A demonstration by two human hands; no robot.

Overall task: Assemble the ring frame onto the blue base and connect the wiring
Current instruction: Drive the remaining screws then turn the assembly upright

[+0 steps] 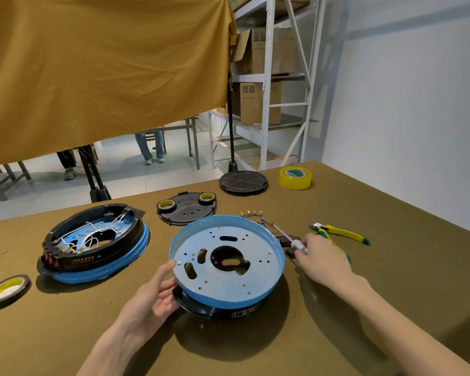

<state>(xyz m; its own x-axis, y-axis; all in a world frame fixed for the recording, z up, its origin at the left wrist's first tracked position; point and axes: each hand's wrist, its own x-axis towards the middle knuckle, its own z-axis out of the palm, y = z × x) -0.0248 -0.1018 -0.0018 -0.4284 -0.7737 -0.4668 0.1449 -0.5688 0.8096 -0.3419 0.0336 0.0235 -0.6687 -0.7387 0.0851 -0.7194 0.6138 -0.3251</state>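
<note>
Blue base (228, 267): lay centre-near, tilted atop black ring frame (217, 308).
Left hand (154, 291): cupped its left rim.
Right hand (323, 260): right of it, pinched white connector (299, 245) on wiring (266, 222).

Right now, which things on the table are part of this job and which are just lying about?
In the job: blue base, steadied by the left hand; wire bundle, with the right hand on it; black ring frame under the base.

Lying about: finished unit, pliers, yellow tape roll, black tape roll, black plate, round black lid.

Mustard cloth (98, 77) hangs beside white shelving (267, 77) holding cardboard boxes (251, 104).
</note>
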